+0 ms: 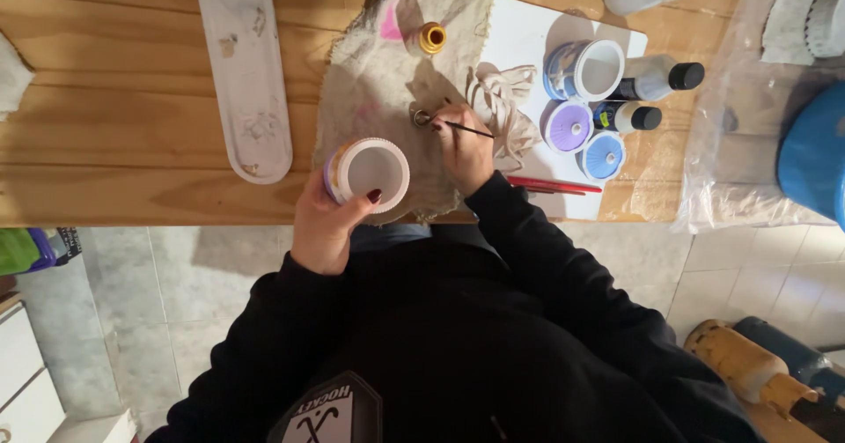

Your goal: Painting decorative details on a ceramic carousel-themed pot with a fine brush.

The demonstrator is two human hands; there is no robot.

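The wooden bench (132,108) runs across the top of the view, and the person in a black sleeve leans over its near edge. A long white oval tray (244,69) lies on the boards to the left, and a stained beige cloth (370,82) is spread in the middle, partly over a white board (528,33). On that board stands an open white jar (598,69), with a purple lid (568,126) and a blue lid (604,155) just beside it and two black-capped bottles (656,77) to the right. A red pencil (554,185) lies near the bench edge.

The left hand (327,223) is wrapped around a white-lidded pot (370,172) at the cloth's near edge, thumb over its rim. The right hand (464,148) pinches a thin brush (466,129), whose tip touches a small metal ring (421,118) lying on the cloth. A small gold-capped bottle (430,38) stands further back.
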